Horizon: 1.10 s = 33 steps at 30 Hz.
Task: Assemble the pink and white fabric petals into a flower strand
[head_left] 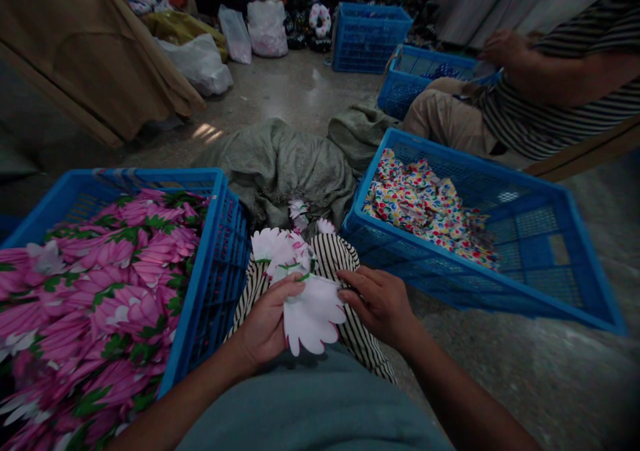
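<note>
A white, petal-edged flower piece (313,314) with a thin pink rim hangs between my hands, above my lap. My left hand (267,321) is closed on its left side, thumb on top near a green strip. My right hand (377,301) is at the piece's upper right edge, thumb and forefinger close together there; whether they pinch it is too small to tell. Just beyond, more white and pink flower pieces (273,246) rest on the striped cloth (333,251) over my legs.
A blue crate (219,238) of pink and green flower pieces stands at left. Another blue crate (550,238) at right holds colorful dotted pieces. A grey-green sack (280,161) lies ahead. A person in a striped shirt (590,71) sits at upper right, near further blue crates (373,38).
</note>
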{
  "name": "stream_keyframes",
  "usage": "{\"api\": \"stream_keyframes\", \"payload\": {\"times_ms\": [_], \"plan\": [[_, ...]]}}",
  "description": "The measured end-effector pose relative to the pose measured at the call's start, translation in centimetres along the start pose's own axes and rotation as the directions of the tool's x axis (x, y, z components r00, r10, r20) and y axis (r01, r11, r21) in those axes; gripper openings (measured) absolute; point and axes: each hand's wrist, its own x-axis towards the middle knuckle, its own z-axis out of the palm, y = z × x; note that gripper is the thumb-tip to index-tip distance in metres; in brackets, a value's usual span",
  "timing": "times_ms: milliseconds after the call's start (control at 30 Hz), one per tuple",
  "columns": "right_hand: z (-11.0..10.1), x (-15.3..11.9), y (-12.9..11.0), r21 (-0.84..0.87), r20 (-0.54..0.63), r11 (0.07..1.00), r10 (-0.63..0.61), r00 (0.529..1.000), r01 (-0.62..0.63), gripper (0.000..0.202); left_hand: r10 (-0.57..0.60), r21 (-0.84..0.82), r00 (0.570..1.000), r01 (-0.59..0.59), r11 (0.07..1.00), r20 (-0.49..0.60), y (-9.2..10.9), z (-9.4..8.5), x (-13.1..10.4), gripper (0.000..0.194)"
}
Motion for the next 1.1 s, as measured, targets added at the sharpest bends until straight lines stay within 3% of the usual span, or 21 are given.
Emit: {"api": "stream_keyframes", "payload": {"times_ms": [167, 367, 533, 633, 700, 767, 800, 867, 933, 967, 1033, 1100], "plan": [[-0.2, -0.1, 0.0, -0.006, 0.024, 0.999, -0.039, 0.999, 0.039, 0.023, 0.008, 0.003, 1.000, -0.008, 1.000, -0.003, -0.1, 0.0, 0.0, 0.021], [-0.2, -0.3, -0.2, -0.057, -0.048, 0.996, -0.067, 0.997, 0.064, 0.023, -0.072, 0.031, 0.997, 0.071, 0.997, 0.041, -0.1, 0.3, -0.2, 0.021], [-0.4, -0.2, -0.3, -0.046, -0.031, 0.997, -0.063, 0.998, 0.062, 0.019, -0.103, -0.001, 0.994, 0.103, 0.995, 0.041, -0.2, 0.5, -0.1, 0.018], [-0.5, -0.3, -0.2, 0.059, -0.032, 0.998, -0.024, 0.999, 0.026, 0.016, -0.157, 0.004, 0.988, 0.157, 0.988, 0.014, -0.2, 0.4, 0.0, 0.022], [-0.3, -0.6, 0.1, 0.222, -0.094, 0.971, 0.106, 0.990, -0.083, 0.017, -0.145, -0.013, 0.989, 0.145, 0.989, 0.016, -0.1, 0.4, 0.0, 0.027], [0.3, -1.0, 0.3, 0.469, -0.145, 0.847, 0.352, 0.925, -0.249, 0.018, -0.103, -0.044, 0.994, 0.104, 0.994, 0.021, -0.1, 0.2, 0.1, 0.033], [0.7, -1.2, 0.3, 0.606, -0.116, 0.728, 0.480, 0.870, -0.320, 0.018, -0.087, -0.058, 0.996, 0.088, 0.994, 0.021, 0.0, 0.2, 0.3, 0.035], [1.8, -1.6, 0.0, 0.819, 0.080, 0.400, 0.630, 0.772, -0.411, 0.020, -0.088, -0.085, 0.996, 0.090, 0.992, 0.027, 0.0, 0.0, 0.5, 0.037], [2.8, -1.7, -0.5, 0.888, 0.310, 0.094, 0.600, 0.737, -0.450, 0.024, -0.123, -0.111, 0.991, 0.128, 0.986, 0.052, 0.0, -0.1, 0.8, 0.039], [3.1, -1.6, -0.8, 0.887, 0.386, -0.012, 0.566, 0.729, -0.461, 0.025, -0.144, -0.122, 0.987, 0.151, 0.981, 0.068, -0.1, -0.2, 1.0, 0.039], [3.5, -1.3, -1.5, 0.873, 0.463, -0.131, 0.526, 0.713, -0.470, 0.028, -0.166, -0.136, 0.982, 0.178, 0.975, 0.092, -0.1, -0.3, 1.1, 0.040], [3.5, -0.9, -1.9, 0.863, 0.490, -0.179, 0.523, 0.697, -0.473, 0.029, -0.164, -0.142, 0.981, 0.178, 0.974, 0.105, -0.2, -0.4, 1.2, 0.041]]}}
